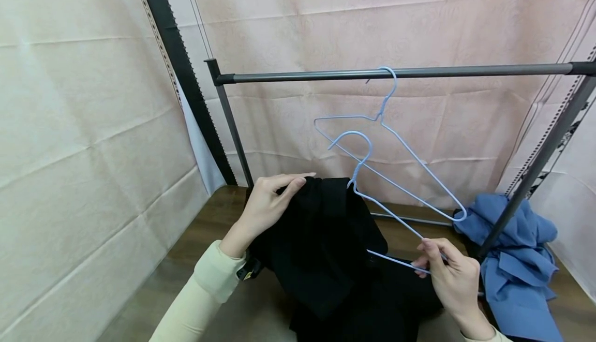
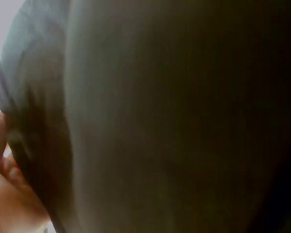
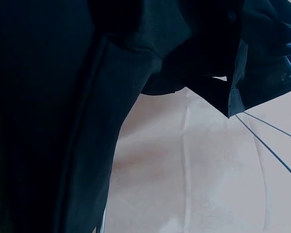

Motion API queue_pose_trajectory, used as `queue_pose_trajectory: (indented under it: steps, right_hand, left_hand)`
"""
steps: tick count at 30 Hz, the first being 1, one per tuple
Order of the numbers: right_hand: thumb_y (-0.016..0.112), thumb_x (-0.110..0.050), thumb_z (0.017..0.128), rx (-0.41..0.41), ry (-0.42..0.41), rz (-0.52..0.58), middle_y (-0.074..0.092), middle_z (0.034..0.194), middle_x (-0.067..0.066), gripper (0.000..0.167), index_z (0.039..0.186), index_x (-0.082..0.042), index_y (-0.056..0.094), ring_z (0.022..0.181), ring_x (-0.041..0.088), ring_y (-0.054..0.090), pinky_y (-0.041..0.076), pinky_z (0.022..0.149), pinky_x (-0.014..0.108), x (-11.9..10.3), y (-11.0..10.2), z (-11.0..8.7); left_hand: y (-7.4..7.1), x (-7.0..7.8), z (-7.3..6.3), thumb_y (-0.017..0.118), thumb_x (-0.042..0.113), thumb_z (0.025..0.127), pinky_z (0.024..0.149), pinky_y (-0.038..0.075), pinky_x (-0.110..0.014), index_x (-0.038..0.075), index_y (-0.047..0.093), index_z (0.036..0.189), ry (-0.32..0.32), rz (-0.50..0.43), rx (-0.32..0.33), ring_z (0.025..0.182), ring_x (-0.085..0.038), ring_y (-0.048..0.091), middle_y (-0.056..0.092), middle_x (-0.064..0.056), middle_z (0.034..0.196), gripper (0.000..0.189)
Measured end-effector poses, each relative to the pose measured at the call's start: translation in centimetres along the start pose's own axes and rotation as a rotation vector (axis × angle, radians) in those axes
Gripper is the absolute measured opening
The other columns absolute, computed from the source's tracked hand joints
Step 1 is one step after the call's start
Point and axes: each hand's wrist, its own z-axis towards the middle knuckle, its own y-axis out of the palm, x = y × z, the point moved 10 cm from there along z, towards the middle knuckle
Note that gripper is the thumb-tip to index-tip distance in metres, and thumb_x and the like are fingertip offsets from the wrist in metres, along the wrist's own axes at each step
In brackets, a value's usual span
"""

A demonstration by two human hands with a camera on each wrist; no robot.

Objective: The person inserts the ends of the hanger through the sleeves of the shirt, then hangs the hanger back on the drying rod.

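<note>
Now, bunched low in the middle of the head view: a black shirt, over the brown table (contact with the surface impossible to tell). Pinched at its top edge by the left hand, with thumb and forefinger close together at the fabric. On that arm, a pale green sleeve and, at the wrist, a small black device.

Gripped at its right-hand corner by the curled fingers of the right hand: a light blue hanger, partly inside the shirt (left part hidden by black cloth). Hook pointing left, neck just beside the shirt's top edge, lower bar running out from under the cloth.

Behind, hooked over the dark rail, a second blue hanger. To the right, beside a rack leg, crumpled blue cloth. At the back, a creased pale curtain.

In the left wrist view, mostly blurred dark fabric, with skin at the lower left. In the right wrist view, buttons on the shirt, thin hanger wires below a pointed corner, and a sliver of skin at the right edge.
</note>
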Motion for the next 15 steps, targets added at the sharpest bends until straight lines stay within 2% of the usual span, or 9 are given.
queue_pose_trajectory:
  steps: [5, 11, 14, 15]
  right_hand:
    - [0.062, 0.013, 0.094, -0.002, -0.017, -0.022, 0.064, 0.055, 0.001, 0.019, 0.077, 0.006, 0.067, 0.046, 0.0, 0.06, 0.047, 0.043, 0.015, 0.3, -0.1, -0.2]
    - [0.064, 0.009, 0.095, -0.005, -0.046, -0.02, 0.065, 0.057, 0.002, 0.016, 0.079, 0.007, 0.069, 0.047, 0.0, 0.06, 0.047, 0.044, 0.015, 0.4, -0.1, -0.4]
    - [0.064, 0.008, 0.095, -0.005, -0.056, -0.004, 0.065, 0.057, 0.002, 0.016, 0.08, 0.008, 0.069, 0.047, 0.0, 0.06, 0.047, 0.044, 0.014, 0.4, 0.0, -0.4]
    - [0.065, 0.007, 0.095, -0.006, -0.059, -0.001, 0.065, 0.057, 0.002, 0.016, 0.079, 0.007, 0.069, 0.047, 0.0, 0.06, 0.047, 0.044, 0.014, 0.3, 0.1, -0.4]
  left_hand:
    - [0.9, 0.8, 0.2, 0.057, 0.026, 0.105, 0.096, 0.05, -0.028, 0.018, 0.076, 0.12, -0.048, 0.005, -0.015, 0.113, -0.005, 0.064, 0.072, 0.012, 0.117, 0.026]
    - [1.7, 1.6, 0.5, 0.058, 0.029, 0.104, 0.092, 0.052, -0.027, 0.019, 0.077, 0.119, -0.058, 0.015, -0.021, 0.109, -0.003, 0.065, 0.073, 0.013, 0.115, 0.025]
    - [2.1, 2.0, 0.5, 0.059, 0.029, 0.104, 0.089, 0.053, -0.026, 0.02, 0.077, 0.118, -0.068, 0.027, -0.029, 0.102, 0.0, 0.066, 0.073, 0.013, 0.114, 0.025]
    - [2.2, 2.1, 0.5, 0.058, 0.03, 0.104, 0.085, 0.053, -0.025, 0.02, 0.077, 0.119, -0.071, 0.035, -0.038, 0.096, 0.002, 0.066, 0.074, 0.013, 0.11, 0.025]
